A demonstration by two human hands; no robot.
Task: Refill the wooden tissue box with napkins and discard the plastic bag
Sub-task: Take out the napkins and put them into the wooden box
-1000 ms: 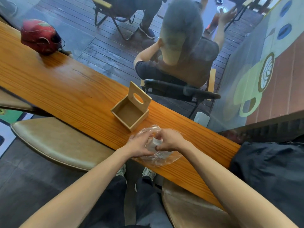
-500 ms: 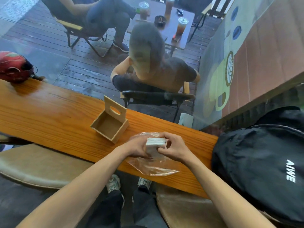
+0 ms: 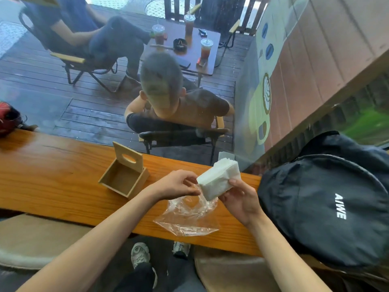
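A white stack of napkins [image 3: 219, 179] is held up above the counter by my right hand [image 3: 240, 199], which grips its lower right end. My left hand [image 3: 174, 184] pinches the mouth of the clear plastic bag [image 3: 186, 216], which hangs off the stack's lower end and lies crumpled on the counter. The wooden tissue box [image 3: 124, 178] stands open and empty to the left of my left hand, its lid with an oval hole tipped upright at the back.
The orange wooden counter [image 3: 52, 178] runs along a glass window. A black backpack [image 3: 326, 203] sits on its right end and a red helmet [image 3: 8, 119] at the far left. Beige stools [image 3: 31, 239] stand below. People sit outside behind the glass.
The napkin stack has come up and out of the bag, lifted to the right by my right hand. My left hand has kept hold of the bag. The camera view tilted upward.
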